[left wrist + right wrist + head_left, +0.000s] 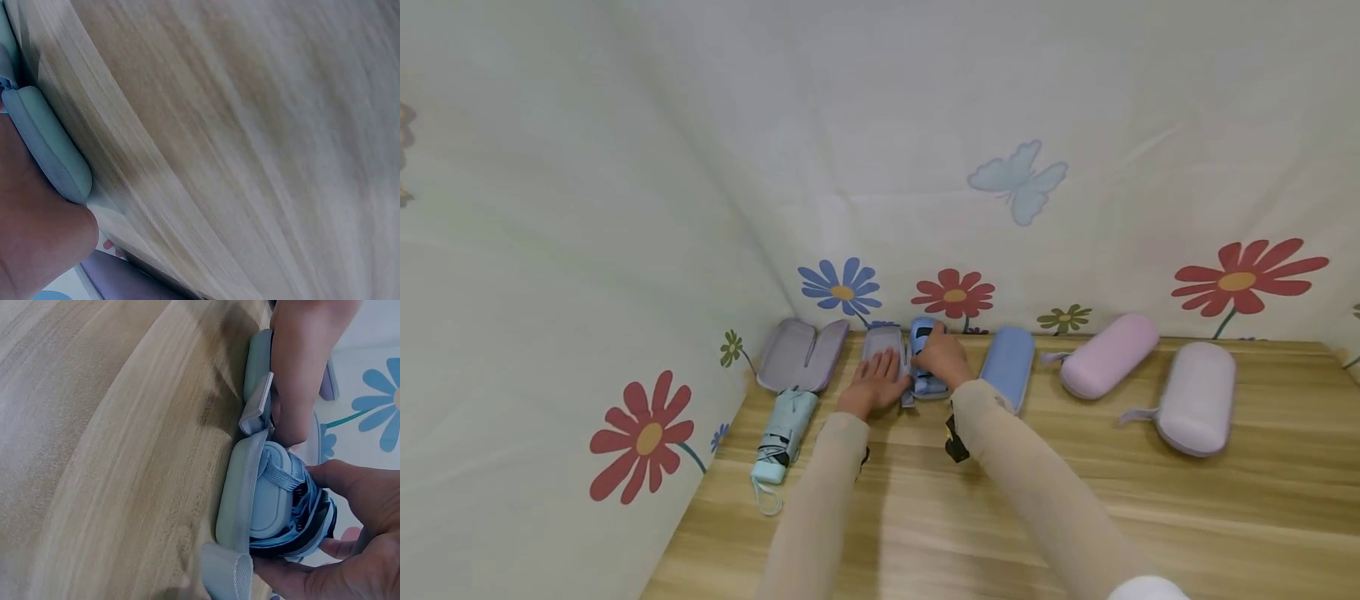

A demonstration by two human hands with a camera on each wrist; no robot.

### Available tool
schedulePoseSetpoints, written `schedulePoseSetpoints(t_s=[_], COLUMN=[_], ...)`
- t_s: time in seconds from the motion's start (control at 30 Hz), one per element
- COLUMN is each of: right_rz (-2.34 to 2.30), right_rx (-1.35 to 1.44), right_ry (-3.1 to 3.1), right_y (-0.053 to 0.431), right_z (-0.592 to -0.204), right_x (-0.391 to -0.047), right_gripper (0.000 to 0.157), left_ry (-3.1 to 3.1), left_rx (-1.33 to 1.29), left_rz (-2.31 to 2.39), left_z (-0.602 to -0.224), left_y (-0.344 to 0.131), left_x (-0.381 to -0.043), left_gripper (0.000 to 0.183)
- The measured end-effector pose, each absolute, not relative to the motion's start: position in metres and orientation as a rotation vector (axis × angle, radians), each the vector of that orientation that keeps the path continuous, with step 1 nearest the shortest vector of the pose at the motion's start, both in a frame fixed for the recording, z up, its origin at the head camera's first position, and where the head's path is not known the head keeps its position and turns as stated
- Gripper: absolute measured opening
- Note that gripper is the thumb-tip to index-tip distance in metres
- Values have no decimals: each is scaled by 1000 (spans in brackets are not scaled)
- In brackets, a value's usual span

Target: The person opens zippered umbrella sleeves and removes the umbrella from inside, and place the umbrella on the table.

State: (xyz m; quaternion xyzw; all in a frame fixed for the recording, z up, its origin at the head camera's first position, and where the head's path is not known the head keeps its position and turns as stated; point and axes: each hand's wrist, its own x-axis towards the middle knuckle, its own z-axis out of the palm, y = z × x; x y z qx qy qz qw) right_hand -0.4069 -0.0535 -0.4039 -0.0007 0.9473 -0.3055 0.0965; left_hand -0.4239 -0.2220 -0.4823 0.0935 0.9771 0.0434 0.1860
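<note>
In the head view my left hand [874, 382] lies with straight fingers on one half of an opened grey zip case [883, 337]. My right hand [945, 357] is at the other half, where a blue folded umbrella [931, 387] sits. Seen from the right wrist, thumb and fingers are bent around the umbrella's [271, 500] canopy, and its end cap and strap face the camera. The case's half-shell [232, 490] rests on the table beneath it. Much of the left hand is out of the left wrist view, beside a shell [56, 137].
A second opened lilac-grey case [787, 354] and a mint folded umbrella [785, 429] lie to the left. On the right are closed cases: blue [1009, 367], pink [1109, 357] and pale lilac [1198, 398]. A flowered curtain [895, 167] backs the wooden table [1075, 483].
</note>
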Motion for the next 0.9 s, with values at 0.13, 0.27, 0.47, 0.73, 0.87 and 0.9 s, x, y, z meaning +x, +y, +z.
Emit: schedulePoseSetpoints(t_s=[0.13, 0.27, 0.47, 0.73, 0.87, 0.9], right_rz=[-968, -1046, -1081, -1129, -1145, -1169], right_rx=[-4, -3, -22, -36, -46, -37], right_ry=[2788, 2785, 2779, 2772, 2775, 2768], right_y=[-53, -52, -50, -46, -37, -34], right_z=[-408, -409, -410, -410, -414, -416], right_x=[-406, -404, -399, -398, -400, -401], right_gripper=[97, 98, 94, 90, 85, 84], left_ry=[2741, 2764, 2742, 2743, 2764, 2765], left_rx=[246, 257, 244, 284, 321, 330], left_rz=[116, 136, 126, 86, 90, 95], left_z=[-486, -487, -485, -467, -458, -457], left_y=[-226, -229, -232, -229, -223, -221], left_x=[-423, -422, -418, -402, -397, -396], left_gripper=[75, 75, 75, 71, 70, 70])
